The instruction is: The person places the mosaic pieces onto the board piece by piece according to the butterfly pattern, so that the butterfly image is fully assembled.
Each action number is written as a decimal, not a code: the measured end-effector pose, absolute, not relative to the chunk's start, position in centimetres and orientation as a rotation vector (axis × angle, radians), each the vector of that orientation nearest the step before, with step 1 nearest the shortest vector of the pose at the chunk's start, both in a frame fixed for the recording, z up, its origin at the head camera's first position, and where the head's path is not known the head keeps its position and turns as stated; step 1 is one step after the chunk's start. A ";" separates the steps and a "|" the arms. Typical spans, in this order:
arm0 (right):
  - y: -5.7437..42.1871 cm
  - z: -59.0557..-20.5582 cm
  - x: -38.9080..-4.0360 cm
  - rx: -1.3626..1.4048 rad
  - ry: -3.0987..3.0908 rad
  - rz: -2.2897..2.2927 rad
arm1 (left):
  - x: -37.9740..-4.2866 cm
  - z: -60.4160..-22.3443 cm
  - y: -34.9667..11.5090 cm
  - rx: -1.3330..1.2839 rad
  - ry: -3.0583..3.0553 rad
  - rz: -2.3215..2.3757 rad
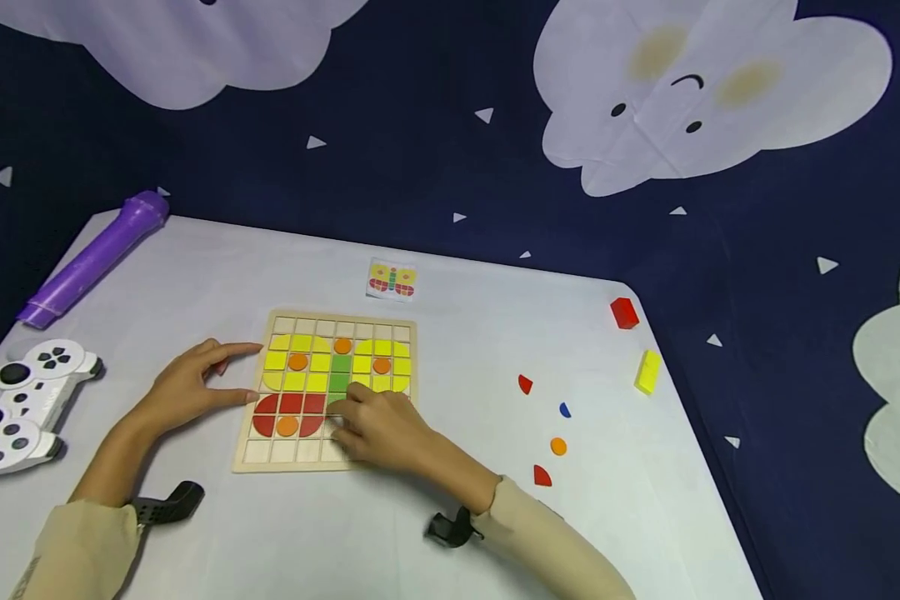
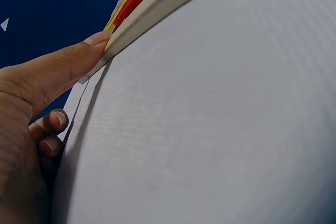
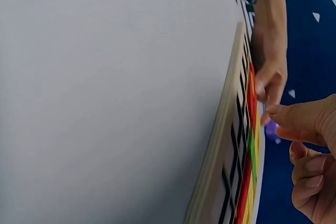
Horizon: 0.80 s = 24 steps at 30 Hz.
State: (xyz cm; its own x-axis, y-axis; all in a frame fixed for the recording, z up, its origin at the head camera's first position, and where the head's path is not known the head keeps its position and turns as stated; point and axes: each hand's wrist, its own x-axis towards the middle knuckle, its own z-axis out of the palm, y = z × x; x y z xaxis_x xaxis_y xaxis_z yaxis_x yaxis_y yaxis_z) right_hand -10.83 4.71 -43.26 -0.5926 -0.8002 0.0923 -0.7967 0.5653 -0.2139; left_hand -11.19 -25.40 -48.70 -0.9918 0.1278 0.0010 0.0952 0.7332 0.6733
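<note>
A square wooden grid board [image 1: 292, 467] lies on the table, holding yellow tiles [image 1: 302, 342], red tiles [image 1: 291, 403], a column of green tiles [image 1: 340, 372] and several orange discs [image 1: 288, 426]. My left hand [image 1: 187, 387] touches the board's left edge with straight thumb and forefinger; the thumb [image 2: 73, 61] shows against that edge in the left wrist view. A red piece [image 1: 220, 365] appears beside this hand, partly hidden. Over the board's lower right, my right hand [image 1: 386, 425] has its forefinger at the green column, covering nearby cells. No piece shows between its fingers in the right wrist view.
Loose on the right lie red quarter pieces [image 1: 543, 476], an orange disc [image 1: 558, 447] and a blue piece [image 1: 565, 410]. Red [image 1: 624, 313] and yellow blocks [image 1: 648, 372] sit near the right edge. A butterfly card [image 1: 392, 279] lies behind the board; a controller [image 1: 30, 408] and purple tube [image 1: 97, 258] are left.
</note>
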 end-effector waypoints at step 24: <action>23.2 -44.7 -10.0 -0.756 3.234 -0.495 | -11.0 -48.7 -25.3 0.197 2.885 1.140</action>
State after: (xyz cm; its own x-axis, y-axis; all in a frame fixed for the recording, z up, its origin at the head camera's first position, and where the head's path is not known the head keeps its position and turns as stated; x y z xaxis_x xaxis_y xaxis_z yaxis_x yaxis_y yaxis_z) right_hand -9.98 23.18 -44.73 -0.8763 -0.3970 0.2729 -0.4605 0.8567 -0.2324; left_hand -10.96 -25.33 -48.66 -0.9915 0.1295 0.0159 0.1054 0.7229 0.6829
